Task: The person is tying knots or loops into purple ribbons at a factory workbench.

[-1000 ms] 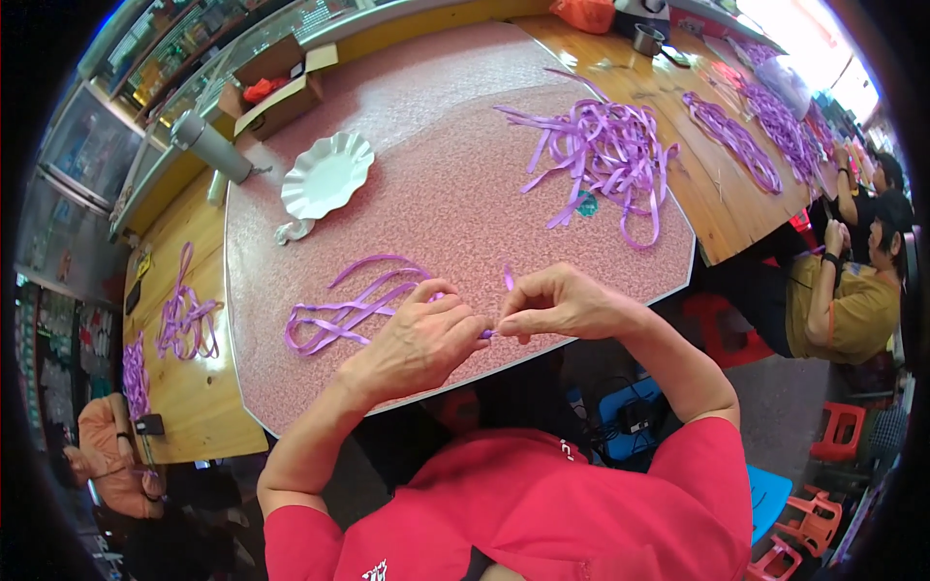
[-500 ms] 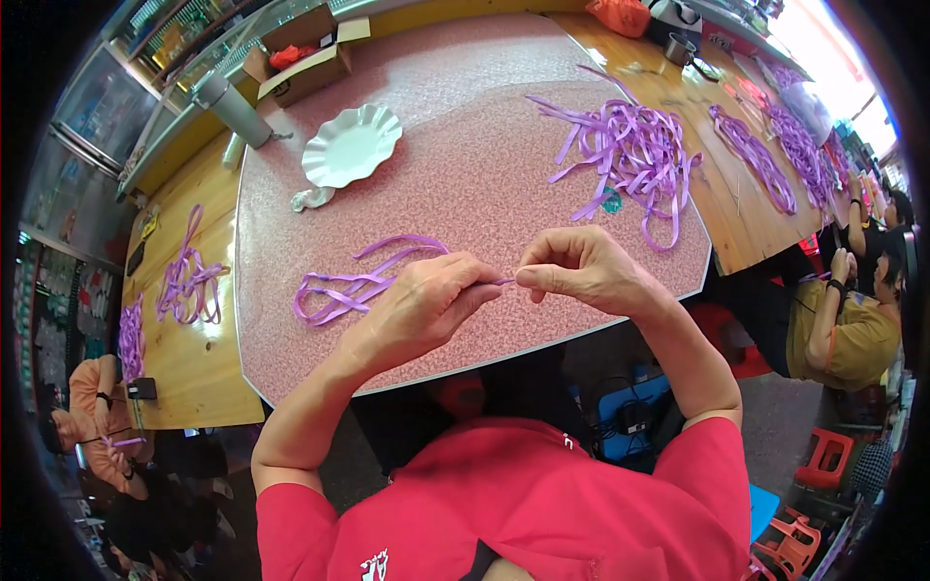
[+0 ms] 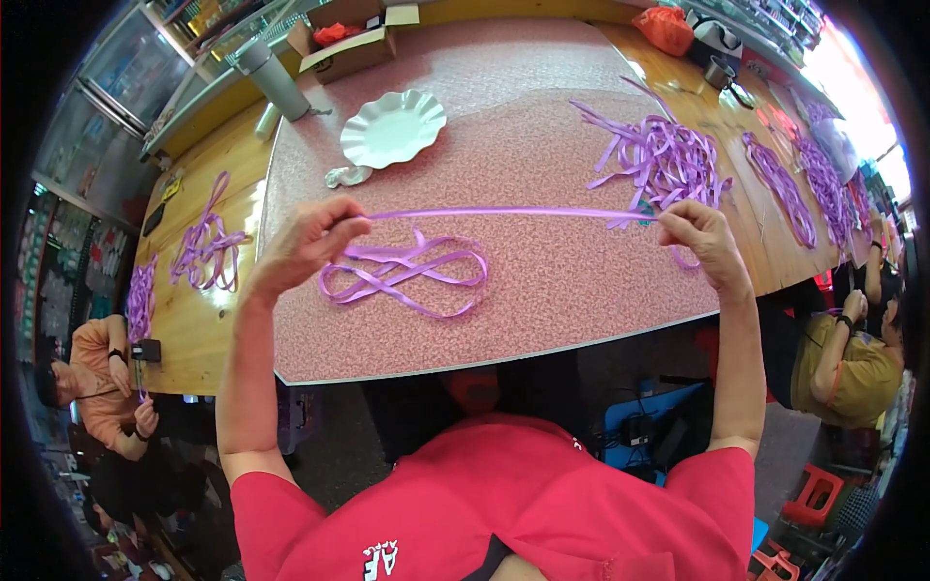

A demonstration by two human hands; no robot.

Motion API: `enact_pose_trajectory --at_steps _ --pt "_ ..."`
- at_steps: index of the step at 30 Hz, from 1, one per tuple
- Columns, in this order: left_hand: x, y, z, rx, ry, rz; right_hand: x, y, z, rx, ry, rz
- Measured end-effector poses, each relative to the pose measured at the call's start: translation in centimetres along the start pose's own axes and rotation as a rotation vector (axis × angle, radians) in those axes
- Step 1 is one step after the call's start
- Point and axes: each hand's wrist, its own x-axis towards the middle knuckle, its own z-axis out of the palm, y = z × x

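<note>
A purple ribbon (image 3: pixel 513 210) is stretched taut and nearly level above the pink speckled table. Its left end is pinched in my left hand (image 3: pixel 315 242), its right end between the thumb and fingers of my right hand (image 3: pixel 704 237). Below it, on the tabletop, lies a looped purple ribbon (image 3: pixel 455 310) crossing over itself; whether it joins the one I hold, I cannot tell. Just beyond my right hand is a tangled heap of purple ribbons (image 3: pixel 668 155), partly covering a small teal object.
A scalloped pale plate (image 3: pixel 392 131) sits toward the back, with a crumpled whitish wad (image 3: pixel 347 177) beside it. Behind stand a grey tumbler (image 3: pixel 273 82) and an open cardboard box (image 3: pixel 349 56). More ribbon bundles (image 3: pixel 208 242) lie on the wooden tables. Other people sit at both sides.
My hands have moved from close together to wide apart, drawing the ribbon straight between them. The looped ribbon on the table now lies more to the right, and the view has shifted.
</note>
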Motion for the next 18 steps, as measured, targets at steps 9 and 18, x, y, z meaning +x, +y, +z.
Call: enact_pose_trajectory --at_steps 9,18 --pt "-4.5 -7.6 -5.5 0.066 0.092 -0.102 -0.2 6.3 -7.1 0.215 0.327 0.059" --pt "-5.1 -12.7 -5.8 -0.198 0.068 -0.243 0.2 7.0 -6.2 0.349 0.442 -0.002"
